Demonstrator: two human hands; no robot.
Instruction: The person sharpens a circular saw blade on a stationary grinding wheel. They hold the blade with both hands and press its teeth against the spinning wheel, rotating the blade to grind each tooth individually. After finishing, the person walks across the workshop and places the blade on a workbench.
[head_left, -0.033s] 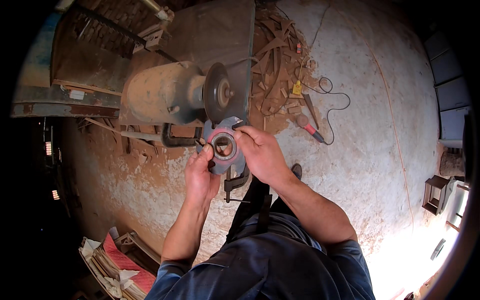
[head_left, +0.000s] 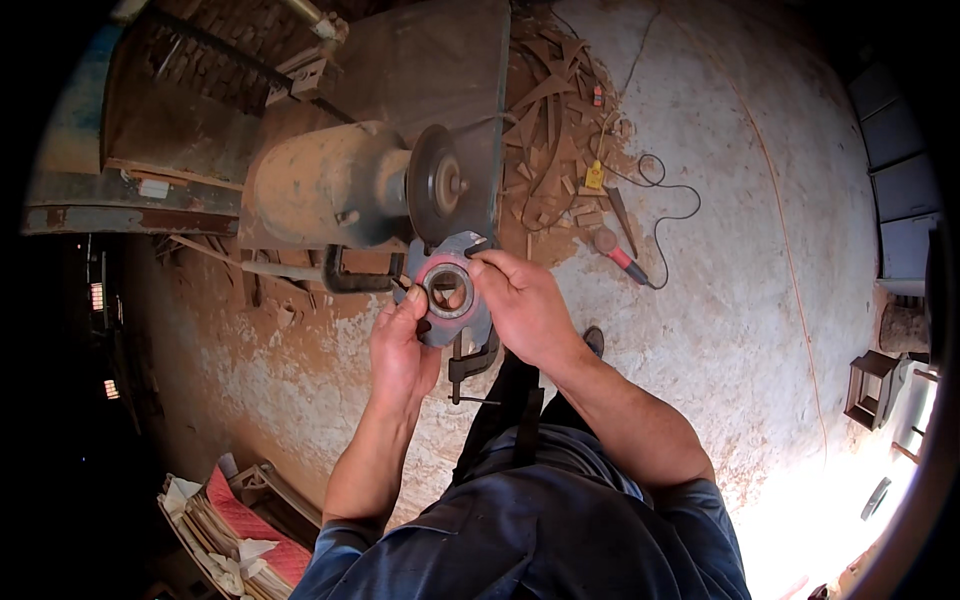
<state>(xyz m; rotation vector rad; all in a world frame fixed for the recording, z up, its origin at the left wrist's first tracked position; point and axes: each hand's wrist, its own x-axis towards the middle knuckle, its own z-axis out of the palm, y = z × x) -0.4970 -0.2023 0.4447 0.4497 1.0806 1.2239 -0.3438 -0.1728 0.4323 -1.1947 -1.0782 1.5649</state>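
Between my two hands is a flat grey cutter head (head_left: pixel 450 315) with a red-painted middle, a bright steel ring round its bore and several projecting teeth. My left hand (head_left: pixel 400 345) is closed on its left side, thumb beside the ring. My right hand (head_left: pixel 528 308) pinches the right side near a tooth. Just beyond the cutter head stands the dark grinding wheel (head_left: pixel 428 190) of a dusty motor (head_left: pixel 320 185). The far edge of the cutter head meets the wheel's lower edge in view; whether they touch, I cannot tell.
A C-clamp (head_left: pixel 470 368) hangs just below the cutter head, and another dark clamp (head_left: pixel 345 284) sits left of it. Offcuts (head_left: pixel 560 130) are heaped on the floor beyond. A red-handled angle grinder (head_left: pixel 625 260) with a cord lies to the right. Stacked boards (head_left: pixel 205 535) stand lower left.
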